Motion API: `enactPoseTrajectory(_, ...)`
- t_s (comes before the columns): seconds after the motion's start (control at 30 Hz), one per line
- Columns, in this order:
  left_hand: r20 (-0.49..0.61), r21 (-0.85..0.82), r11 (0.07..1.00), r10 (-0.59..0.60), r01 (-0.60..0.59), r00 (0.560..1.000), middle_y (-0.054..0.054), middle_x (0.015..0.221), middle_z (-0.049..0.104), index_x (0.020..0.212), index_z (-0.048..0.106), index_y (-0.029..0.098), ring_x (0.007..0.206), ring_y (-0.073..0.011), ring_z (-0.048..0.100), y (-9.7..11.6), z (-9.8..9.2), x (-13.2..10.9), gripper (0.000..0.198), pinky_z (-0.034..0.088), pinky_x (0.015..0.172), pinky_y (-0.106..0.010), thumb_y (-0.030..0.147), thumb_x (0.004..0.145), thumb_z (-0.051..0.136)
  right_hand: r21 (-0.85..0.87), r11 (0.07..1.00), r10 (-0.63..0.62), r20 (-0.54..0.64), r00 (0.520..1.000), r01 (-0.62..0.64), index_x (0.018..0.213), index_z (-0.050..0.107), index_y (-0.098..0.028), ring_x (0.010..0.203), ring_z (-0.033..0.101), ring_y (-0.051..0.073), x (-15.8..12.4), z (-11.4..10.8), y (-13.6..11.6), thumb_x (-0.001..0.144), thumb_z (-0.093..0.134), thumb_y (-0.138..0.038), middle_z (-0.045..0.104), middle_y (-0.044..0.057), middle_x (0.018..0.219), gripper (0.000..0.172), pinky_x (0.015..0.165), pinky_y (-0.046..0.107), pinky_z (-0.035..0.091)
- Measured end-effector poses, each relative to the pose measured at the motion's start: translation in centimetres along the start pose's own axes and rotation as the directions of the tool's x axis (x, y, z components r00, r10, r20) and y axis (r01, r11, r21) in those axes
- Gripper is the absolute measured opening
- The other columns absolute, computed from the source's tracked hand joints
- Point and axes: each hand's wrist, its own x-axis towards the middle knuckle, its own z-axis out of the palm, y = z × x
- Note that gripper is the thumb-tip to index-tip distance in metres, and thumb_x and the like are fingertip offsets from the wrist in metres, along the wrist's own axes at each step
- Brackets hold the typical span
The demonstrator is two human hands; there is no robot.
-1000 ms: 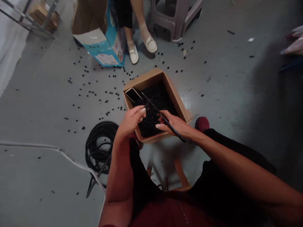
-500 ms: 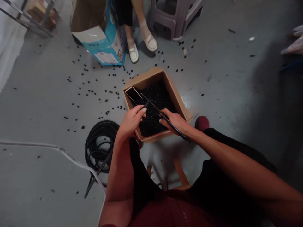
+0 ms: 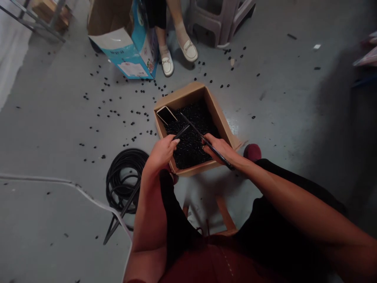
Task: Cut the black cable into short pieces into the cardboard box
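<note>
My left hand (image 3: 163,152) is closed on one end of a black strip with a toothed, ridged edge (image 3: 182,131); its free end points up and right over the box. My right hand (image 3: 217,148) is closed around a long, thin dark tool with a pointed tip (image 3: 194,127); its exact kind is unclear. The tool's back end reaches past my right wrist. Its tip lies above the strip's free end, apart from it in view. Below both hands stands an open cardboard box (image 3: 220,112) holding a heap of small black pieces (image 3: 194,151).
A phone-like dark rectangle with a pale rim (image 3: 166,115) leans in the box's left corner. Coiled black tubing (image 3: 122,177) and a white cable (image 3: 88,198) lie left. Ahead are a blue-white carton (image 3: 126,63), another person's white shoes (image 3: 167,65) and a plastic stool (image 3: 220,23). Black bits dot the floor.
The strip now extends farther out of my left hand, which has shifted slightly left and down. My right hand and its tool have moved a little right, away from the left hand.
</note>
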Motion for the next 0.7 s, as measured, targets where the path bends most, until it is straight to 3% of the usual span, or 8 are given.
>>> enactPoseTrajectory(0.13, 0.068, 0.155, 0.987, -0.052, 0.041, 0.996, -0.005, 0.071, 0.060, 0.072, 0.055, 0.018, 0.066, -0.0174, 0.054, -0.5, 0.3, 0.0, 0.028, 0.037, 0.064, -0.027, 0.030, 0.092, 0.038, -0.026, 1.000, 0.007, 0.041, 0.999, -0.006, 0.092, 0.054, -0.022, 0.062, 0.053, 0.016, -0.1, 0.9, -0.1, 0.083, 0.045, -0.024, 0.060, 0.001, 0.069, 0.013, 0.059, 0.024, 0.033)
enactPoseTrajectory(0.3, 0.136, 0.286, 0.954, -0.137, 0.094, 0.981, -0.013, 0.089, 0.067, 0.083, 0.060, 0.016, 0.077, -0.0204, 0.060, -0.7, 0.5, 0.1, 0.028, 0.039, 0.068, -0.027, 0.029, 0.093, 0.038, -0.022, 1.000, 0.024, 0.110, 0.994, -0.022, 0.089, 0.053, -0.020, 0.069, 0.058, 0.017, -0.2, 2.2, 0.0, 0.084, 0.044, -0.021, 0.064, 0.004, 0.078, 0.011, 0.061, 0.023, 0.036)
enactPoseTrajectory(0.7, 0.164, 0.357, 0.929, -0.171, 0.103, 0.971, -0.016, 0.093, 0.069, 0.088, 0.064, 0.015, 0.081, -0.0223, 0.063, -1.2, 0.8, 0.0, 0.028, 0.041, 0.068, -0.029, 0.028, 0.093, 0.040, -0.026, 1.000, 0.018, 0.106, 0.994, -0.015, 0.085, 0.056, -0.020, 0.067, 0.060, 0.017, -0.2, 4.0, 1.1, 0.084, 0.046, -0.022, 0.066, 0.003, 0.074, 0.010, 0.058, 0.023, 0.036)
